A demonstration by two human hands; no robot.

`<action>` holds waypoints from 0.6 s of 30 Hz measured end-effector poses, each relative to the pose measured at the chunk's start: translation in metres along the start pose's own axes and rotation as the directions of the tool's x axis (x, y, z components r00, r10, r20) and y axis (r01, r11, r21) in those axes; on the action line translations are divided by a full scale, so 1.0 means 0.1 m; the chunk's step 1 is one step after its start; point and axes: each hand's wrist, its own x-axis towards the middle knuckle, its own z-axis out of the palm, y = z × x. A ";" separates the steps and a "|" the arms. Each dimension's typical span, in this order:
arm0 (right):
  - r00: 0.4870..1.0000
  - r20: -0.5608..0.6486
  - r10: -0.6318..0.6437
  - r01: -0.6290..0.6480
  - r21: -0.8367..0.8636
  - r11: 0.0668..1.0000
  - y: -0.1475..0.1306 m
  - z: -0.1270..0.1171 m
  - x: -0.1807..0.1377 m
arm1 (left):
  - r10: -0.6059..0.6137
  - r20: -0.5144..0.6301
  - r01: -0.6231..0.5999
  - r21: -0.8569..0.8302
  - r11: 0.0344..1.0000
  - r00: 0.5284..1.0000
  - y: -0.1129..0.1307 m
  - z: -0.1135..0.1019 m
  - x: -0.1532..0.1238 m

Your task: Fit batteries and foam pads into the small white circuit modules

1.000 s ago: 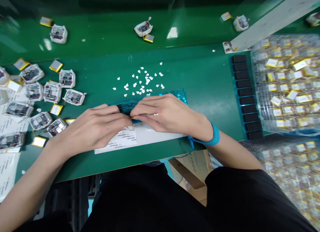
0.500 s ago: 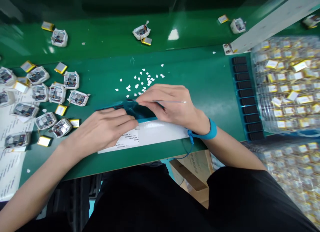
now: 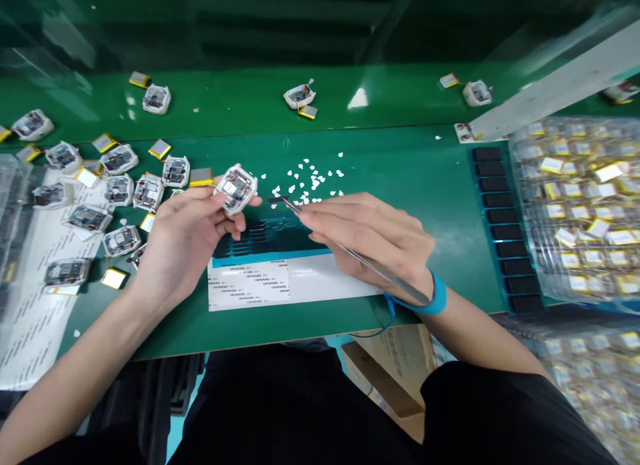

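Between the thumb and fingers of my left hand (image 3: 187, 235) is a small white housing with an exposed circuit board (image 3: 237, 187); a silver and yellow battery cell (image 3: 201, 177) sits beside it. My right hand (image 3: 370, 235) grips metal tweezers (image 3: 370, 263) like a pen. At their tips is a thin dark strip (image 3: 279, 199), just right of the housing and apart from it. Below both hands lies a blue-edged sheet with dark strips (image 3: 250, 240), on white printed backing paper (image 3: 250, 285). Small white round stickers (image 3: 315, 181) are scattered behind the tweezers.
More opened housings (image 3: 119, 190) with batteries crowd the left side. At right stand a strip of black foam blocks (image 3: 507, 231) and clear trays of battery cells (image 3: 575, 211). A white metal post (image 3: 545, 78) rises at the back right. A blue wrist strap (image 3: 436, 295) trails a cord.
My left hand has come off the sheet and now holds up a white housing. My right hand, still gripping the tweezers, has lifted a dark strip from the sheet.
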 end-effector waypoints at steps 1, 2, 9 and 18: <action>1.000 0.022 -0.009 0.009 -0.009 1.000 -0.02 -0.01 0.00 | 0.015 -0.014 -0.015 0.019 1.000 1.000 -0.02 0.01 0.00; 0.998 0.053 -0.019 0.020 -0.022 1.000 -0.03 -0.02 -0.01 | 0.033 -0.035 -0.031 0.048 0.998 0.999 -0.05 0.02 -0.01; 0.973 0.117 -0.200 0.218 -0.172 0.961 -0.06 0.05 -0.01 | 0.005 -0.146 -0.005 -0.005 1.000 0.989 -0.13 0.12 -0.08; 0.964 0.042 -0.261 0.264 -0.219 0.939 0.01 0.20 -0.06 | -0.004 -0.135 0.004 0.001 1.000 0.991 -0.18 0.14 -0.12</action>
